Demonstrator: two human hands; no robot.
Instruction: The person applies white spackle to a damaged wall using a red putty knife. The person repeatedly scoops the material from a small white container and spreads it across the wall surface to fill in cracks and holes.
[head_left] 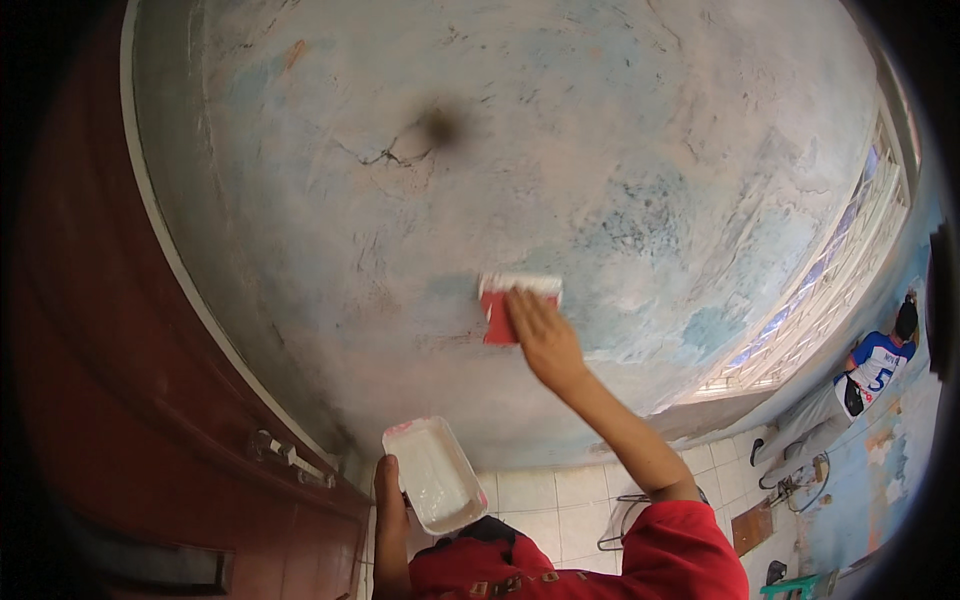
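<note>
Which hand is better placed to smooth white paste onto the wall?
Probably the right hand: it holds the red spreader at the wall, while the left hand holds the tray of white paste lower down.

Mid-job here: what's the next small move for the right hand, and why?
Probably draw the red spreader across the wall: the right hand holds it there, its upper edge looks coated white, and bluish patches show to its right.

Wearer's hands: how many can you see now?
2: left hand below centre, partly hidden by the white tray it holds; right hand at centre, on the red spreader against the wall.
</note>
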